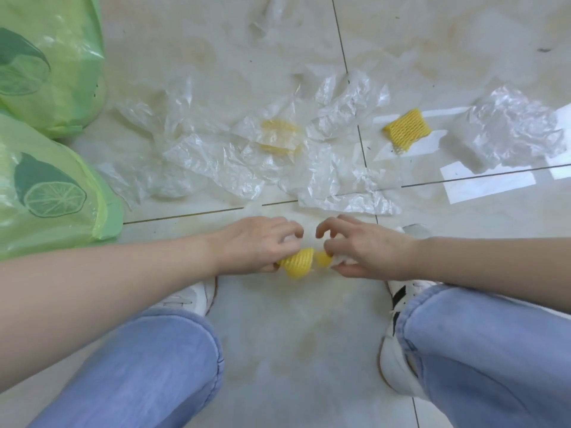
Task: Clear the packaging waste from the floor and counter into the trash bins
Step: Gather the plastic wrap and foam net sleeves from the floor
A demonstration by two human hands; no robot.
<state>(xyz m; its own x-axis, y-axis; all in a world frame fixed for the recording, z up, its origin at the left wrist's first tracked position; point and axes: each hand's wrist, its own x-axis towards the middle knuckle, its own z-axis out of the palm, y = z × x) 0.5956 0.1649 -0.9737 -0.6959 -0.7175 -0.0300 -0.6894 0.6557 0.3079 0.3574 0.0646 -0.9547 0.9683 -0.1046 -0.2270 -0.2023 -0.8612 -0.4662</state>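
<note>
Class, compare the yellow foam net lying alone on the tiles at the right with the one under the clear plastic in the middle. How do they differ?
The right net lies bare on the floor, its mesh sharp and bright; the middle net is covered by crumpled clear plastic, so it looks pale and blurred. The right net sits apart from that plastic heap; the middle net sits inside it. Both are yellow foam mesh, and no hand touches either.

Bare pale tile floor (302, 335) lies open between the knees. Ahead, crumpled clear plastic wrappers (216, 159) and a yellow foam net sleeve (407, 131) clutter the tiles, while two green lime-printed plastic bags (49, 193) block the left.
</note>
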